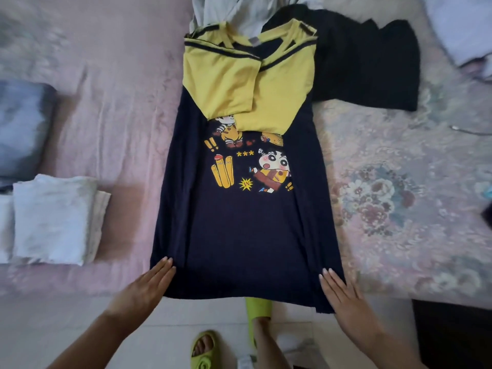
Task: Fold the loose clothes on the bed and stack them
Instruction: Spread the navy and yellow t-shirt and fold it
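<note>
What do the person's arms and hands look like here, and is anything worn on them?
Both forearms are bare, no sleeves in view. The left hand and right hand show no gloves, rings, watch or bracelets. The fingernails look pale, short and rounded.

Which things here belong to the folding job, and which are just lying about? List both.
Job: navy cartoon T-shirt, left hand, right hand, folded white stack, black garment, grey garment.
Lying about: cable, green slippers.
</note>
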The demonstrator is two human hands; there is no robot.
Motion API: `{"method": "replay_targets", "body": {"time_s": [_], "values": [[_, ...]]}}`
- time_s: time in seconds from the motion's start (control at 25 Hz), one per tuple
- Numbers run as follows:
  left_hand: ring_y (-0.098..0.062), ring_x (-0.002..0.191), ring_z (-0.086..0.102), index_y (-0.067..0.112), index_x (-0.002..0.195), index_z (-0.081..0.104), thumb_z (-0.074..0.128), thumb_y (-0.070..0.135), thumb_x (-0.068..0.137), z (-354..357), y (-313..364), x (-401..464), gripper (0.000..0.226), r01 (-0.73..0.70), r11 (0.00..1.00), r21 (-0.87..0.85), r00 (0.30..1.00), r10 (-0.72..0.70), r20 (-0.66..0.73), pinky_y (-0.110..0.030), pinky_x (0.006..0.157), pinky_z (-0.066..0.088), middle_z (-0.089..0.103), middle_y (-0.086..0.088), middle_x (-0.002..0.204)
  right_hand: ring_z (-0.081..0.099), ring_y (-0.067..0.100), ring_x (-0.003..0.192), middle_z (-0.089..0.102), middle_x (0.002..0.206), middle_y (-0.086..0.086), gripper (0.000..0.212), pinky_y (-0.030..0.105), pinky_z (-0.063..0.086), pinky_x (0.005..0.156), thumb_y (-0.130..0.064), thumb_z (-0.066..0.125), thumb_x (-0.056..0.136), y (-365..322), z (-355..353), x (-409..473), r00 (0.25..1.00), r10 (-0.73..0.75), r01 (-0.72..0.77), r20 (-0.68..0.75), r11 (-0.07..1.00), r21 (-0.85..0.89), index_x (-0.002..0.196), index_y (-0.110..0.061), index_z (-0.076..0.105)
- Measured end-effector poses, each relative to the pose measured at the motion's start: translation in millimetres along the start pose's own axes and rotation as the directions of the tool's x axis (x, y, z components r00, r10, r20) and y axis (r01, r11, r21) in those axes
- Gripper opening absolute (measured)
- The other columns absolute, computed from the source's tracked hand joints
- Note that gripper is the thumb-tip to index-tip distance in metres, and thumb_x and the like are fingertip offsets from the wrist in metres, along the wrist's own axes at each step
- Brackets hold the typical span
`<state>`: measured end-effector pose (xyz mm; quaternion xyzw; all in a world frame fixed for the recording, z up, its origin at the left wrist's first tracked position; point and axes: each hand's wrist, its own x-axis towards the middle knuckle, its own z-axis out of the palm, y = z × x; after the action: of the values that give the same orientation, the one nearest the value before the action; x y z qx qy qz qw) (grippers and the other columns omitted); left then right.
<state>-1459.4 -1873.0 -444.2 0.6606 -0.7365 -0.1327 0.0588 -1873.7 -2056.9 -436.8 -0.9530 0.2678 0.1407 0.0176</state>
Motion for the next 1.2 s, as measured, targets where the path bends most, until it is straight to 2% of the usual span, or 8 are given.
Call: {"method": "replay_targets", "body": {"time_s": [0.16,0.28,0.36,0.48,0.6,0.72,0.88,1.2], "values": [[-0.019,0.109,0.059,0.0,0.133,0.039,0.024,-0.006,0.062,-10.6,22.7,-34.7,0.073,-0.026,0.996,0.08,0.999,0.024,0.021,-0.013,0.11,0.0,0.069,-0.012,0.107,-0.019,0.018,0.144,-0.02,0.157,0.01,0.082,0.036,-0.008,0.115,0.003,0.02,0.074,-17.4,-7.2,-26.4,0.998,-0.061,0.061,-0.009,0.998,-0.032,0.147,-0.003,-0.016],[-0.006,0.084,0.069,0.011,0.085,0.077,0.054,0.009,0.056,-27.7,35.2,-55.3,0.037,-0.027,1.0,-0.012,0.935,0.029,0.354,0.001,0.091,0.031,0.075,-0.001,0.09,-0.017,0.016,0.144,0.018,0.158,0.006,0.082,0.027,-0.007,0.114,0.002,0.024,0.074,-35.2,-24.0,-47.7,0.994,-0.026,0.018,0.107,0.997,0.072,0.148,0.0,-0.01],[-0.007,0.097,0.067,0.005,0.107,0.071,0.075,0.013,0.058,-37.1,41.9,-65.9,0.05,0.107,0.99,-0.094,0.84,-0.039,0.541,-0.011,0.079,0.048,0.069,-0.006,0.113,-0.005,0.011,0.144,0.03,0.154,0.003,0.073,0.023,-0.004,0.114,0.01,0.03,0.075,-56.8,-42.3,-59.8,0.996,0.018,-0.038,0.093,0.976,0.215,0.147,0.002,0.02],[-0.02,0.12,0.052,0.018,0.138,0.044,0.039,0.003,0.089,-56.4,53.0,-71.5,0.052,0.323,0.936,-0.14,0.686,-0.13,0.716,-0.023,0.099,0.036,0.05,-0.007,0.138,0.035,0.019,0.137,0.046,0.144,0.009,0.04,0.025,0.024,0.11,-0.009,0.03,0.102,-48.6,-84.5,-66.7,0.96,-0.082,0.083,0.267,0.996,0.007,0.139,-0.004,0.044],[-0.027,0.094,0.06,0.006,0.111,0.057,0.048,-0.001,0.085,-91.3,48.0,-36.8,0.029,0.486,0.8,-0.351,0.786,-0.223,0.577,-0.025,0.078,0.043,0.063,-0.012,0.101,0.053,0.025,0.119,0.054,0.133,0.011,0.032,0.028,0.04,0.099,-0.013,0.042,0.101,-30.9,-122.3,-33.3,0.815,0.007,-0.304,0.579,0.856,0.418,0.13,-0.005,0.052],[-0.021,0.071,0.055,0.005,0.095,0.058,0.061,-0.002,0.086,-116.1,21.7,26.9,0.013,0.598,0.594,-0.538,0.802,-0.433,0.412,-0.029,0.068,0.046,0.057,-0.008,0.079,0.06,0.018,0.081,0.062,0.097,0.013,0.02,0.017,0.048,0.065,0.002,0.047,0.094,12.6,-153.6,35.4,0.773,0.175,-0.593,0.61,0.54,0.597,0.09,-0.008,0.064],[-0.005,0.074,0.056,0.012,0.099,0.058,0.063,0.004,0.088,-132.3,-18.9,130.5,0.014,0.567,0.371,-0.735,0.747,-0.608,0.269,-0.01,0.068,0.047,0.061,0.001,0.083,0.059,0.019,0.076,0.059,0.086,0.012,0.009,0.023,0.049,0.06,0.002,0.053,0.087,80.1,-169.8,136.0,0.794,0.272,-0.607,0.543,0.342,0.717,0.089,-0.003,0.06],[-0.015,0.09,0.057,0.007,0.116,0.059,0.047,0.016,0.099,-117.4,-130.6,299.2,0.022,0.52,0.129,-0.844,0.505,-0.844,0.182,-0.022,0.075,0.049,0.061,-0.006,0.102,0.063,0.014,0.086,0.067,0.098,0.002,0.012,0.026,0.052,0.073,-0.018,0.061,0.09,191.6,-146.8,330.2,0.713,0.575,-0.385,0.4,-0.156,0.91,0.101,-0.016,0.062]]}}
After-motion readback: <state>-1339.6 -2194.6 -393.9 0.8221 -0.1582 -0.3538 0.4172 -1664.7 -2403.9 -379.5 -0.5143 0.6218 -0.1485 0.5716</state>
